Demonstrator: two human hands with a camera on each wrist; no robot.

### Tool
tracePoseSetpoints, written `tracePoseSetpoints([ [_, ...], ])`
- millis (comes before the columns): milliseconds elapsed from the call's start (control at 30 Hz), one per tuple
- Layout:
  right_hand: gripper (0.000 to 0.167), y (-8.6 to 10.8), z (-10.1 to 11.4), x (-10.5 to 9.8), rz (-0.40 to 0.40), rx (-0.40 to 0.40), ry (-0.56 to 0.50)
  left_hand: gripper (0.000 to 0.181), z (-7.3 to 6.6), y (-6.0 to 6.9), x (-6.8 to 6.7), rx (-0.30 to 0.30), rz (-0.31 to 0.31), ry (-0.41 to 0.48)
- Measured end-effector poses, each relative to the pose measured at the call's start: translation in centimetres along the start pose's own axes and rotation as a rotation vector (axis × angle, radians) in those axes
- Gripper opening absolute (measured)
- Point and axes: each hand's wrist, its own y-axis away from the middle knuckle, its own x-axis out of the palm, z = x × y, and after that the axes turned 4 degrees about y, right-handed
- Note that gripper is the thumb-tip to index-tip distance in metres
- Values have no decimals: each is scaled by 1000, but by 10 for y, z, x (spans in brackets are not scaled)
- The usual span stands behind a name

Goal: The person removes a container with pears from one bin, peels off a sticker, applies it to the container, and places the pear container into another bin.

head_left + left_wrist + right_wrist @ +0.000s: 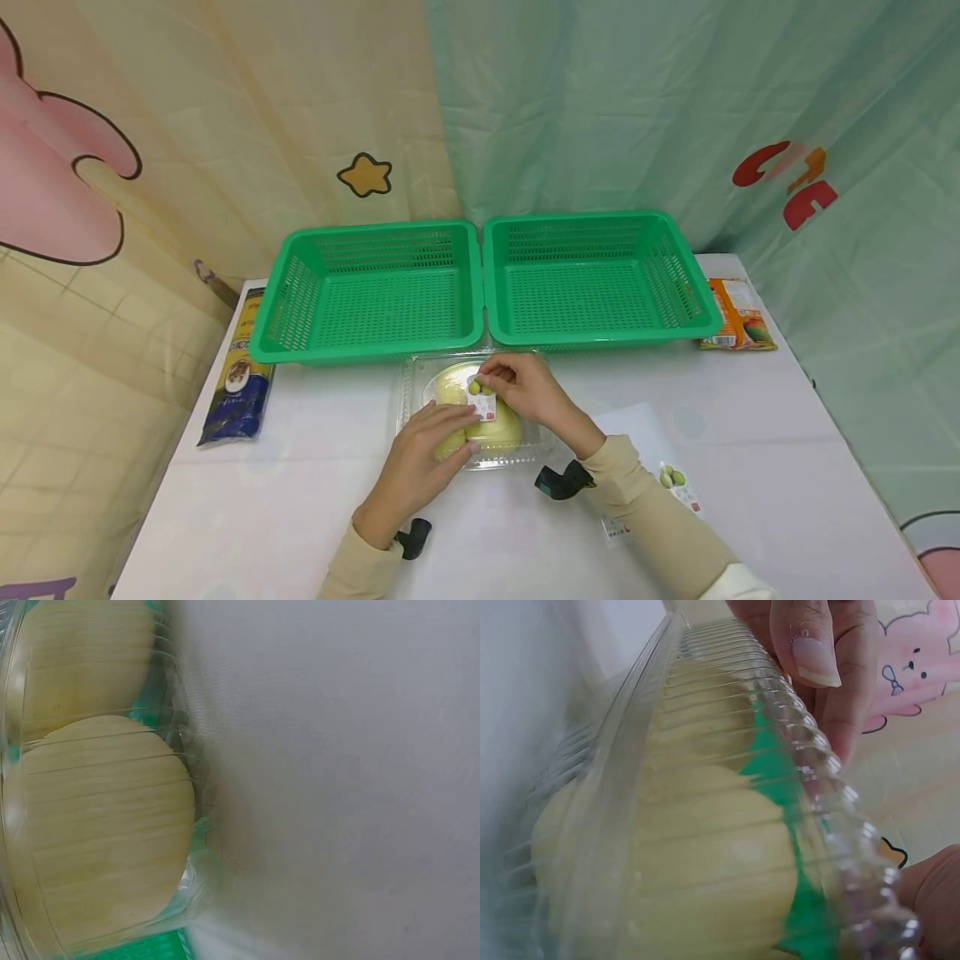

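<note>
In the head view, a clear plastic clamshell box (408, 400) with pale yellow, rounded fruit (506, 429) inside lies in front of the baskets. On its lid is a small white label (480, 406) printed with green fruit. My right hand (525, 387) pinches the label's upper edge between thumb and fingers. Extended fingers of my left hand (427, 446) rest on the lid at the label's lower edge. The left wrist view shows the fruit (97, 832) through the ribbed box wall. In the right wrist view, a thumb (810, 652) hangs over the lid's edge.
Two green plastic baskets (390, 308) (577, 300) stand side by side behind the box. A blue and yellow packet (240, 383) lies at the left, an orange packet (738, 317) at the right. Beneath my right forearm lies a white sheet (633, 425) with similar labels (678, 487).
</note>
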Motion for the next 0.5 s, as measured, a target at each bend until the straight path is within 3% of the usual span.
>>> tracePoseSetpoints([
  [233,9,0,0,4,-12,-8,65,31,2,-1,2,81,-1,-93],
  [500,7,0,3,5,-54,-30,127,28,3,-2,2,104,22,-106],
])
